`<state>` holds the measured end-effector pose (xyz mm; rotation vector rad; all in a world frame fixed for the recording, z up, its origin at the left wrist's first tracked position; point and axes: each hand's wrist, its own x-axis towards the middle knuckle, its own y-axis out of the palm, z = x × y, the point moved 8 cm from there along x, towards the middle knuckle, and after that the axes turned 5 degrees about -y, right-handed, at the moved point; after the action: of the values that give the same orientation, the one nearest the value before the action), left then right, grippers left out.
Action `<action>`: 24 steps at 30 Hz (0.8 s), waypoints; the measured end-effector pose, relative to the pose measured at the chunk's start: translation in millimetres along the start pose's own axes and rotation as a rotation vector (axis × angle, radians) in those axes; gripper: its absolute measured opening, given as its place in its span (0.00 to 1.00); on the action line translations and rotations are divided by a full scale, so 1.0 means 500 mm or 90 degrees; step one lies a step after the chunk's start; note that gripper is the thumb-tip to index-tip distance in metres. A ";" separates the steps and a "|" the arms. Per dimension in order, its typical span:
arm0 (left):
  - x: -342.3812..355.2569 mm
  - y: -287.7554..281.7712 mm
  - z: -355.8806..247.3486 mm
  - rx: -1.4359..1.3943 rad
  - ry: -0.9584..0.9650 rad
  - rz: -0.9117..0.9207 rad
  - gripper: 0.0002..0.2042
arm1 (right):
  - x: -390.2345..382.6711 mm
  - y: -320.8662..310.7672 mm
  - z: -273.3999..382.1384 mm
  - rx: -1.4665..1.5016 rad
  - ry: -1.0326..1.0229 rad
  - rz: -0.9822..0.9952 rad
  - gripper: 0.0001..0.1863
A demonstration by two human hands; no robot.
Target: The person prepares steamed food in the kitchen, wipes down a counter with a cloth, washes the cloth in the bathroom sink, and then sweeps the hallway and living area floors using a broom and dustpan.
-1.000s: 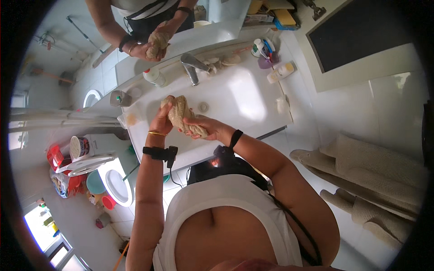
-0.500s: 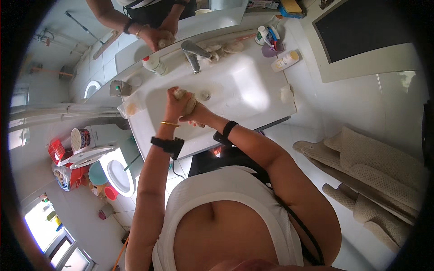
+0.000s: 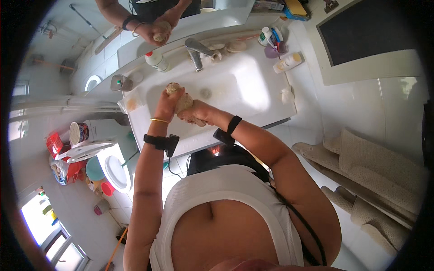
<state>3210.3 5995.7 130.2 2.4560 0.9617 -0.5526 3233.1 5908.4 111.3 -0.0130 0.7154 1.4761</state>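
Observation:
Over the white sink [image 3: 158,126], both my hands are closed around a bunched, beige cloth [image 3: 184,104]. My left hand [image 3: 167,105] grips its far end, and a wad of cloth pokes out above the fingers. My right hand [image 3: 204,111] holds the nearer end, from which a loose flap hangs by the fingers. Between the two hands the cloth looks rolled or twisted. Beyond them stands a silver faucet [image 3: 195,54], with the drain [image 3: 205,93] just right of my left hand.
Behind the sink runs a mirror [image 3: 217,20]. A white bottle with a red cap [image 3: 157,62] and a soap box [image 3: 121,83] stand on the left rim. Several bottles, one white and yellow [image 3: 287,63], are at the right. A toilet [image 3: 115,169] is on the left.
My hands have drawn apart slightly along the cloth, the left moving left. More of the cloth now shows between and beyond them.

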 end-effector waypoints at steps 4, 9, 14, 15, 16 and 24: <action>0.043 -0.032 0.021 0.419 0.177 -0.205 0.13 | 0.022 -0.035 -0.032 -0.316 0.034 -0.185 0.20; 0.007 -0.004 0.015 0.481 0.201 -0.303 0.16 | 0.003 -0.066 -0.016 -0.501 -0.115 -0.456 0.30; 0.006 -0.022 0.000 0.355 0.134 -0.090 0.27 | 0.002 -0.038 -0.002 -0.196 -0.084 -0.196 0.22; -0.009 -0.004 -0.025 0.114 0.112 0.083 0.32 | -0.013 -0.002 -0.002 0.024 0.000 -0.063 0.18; -0.026 0.023 -0.047 -0.129 0.084 0.252 0.37 | -0.019 0.011 0.017 0.160 -0.061 -0.003 0.17; -0.096 0.102 -0.088 -0.424 0.106 0.562 0.16 | -0.068 0.146 0.053 0.558 -0.006 0.369 0.24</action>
<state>3222.8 5960.1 203.6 2.0207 0.0087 0.2471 3181.2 5898.9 177.7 0.9359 1.3828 1.5712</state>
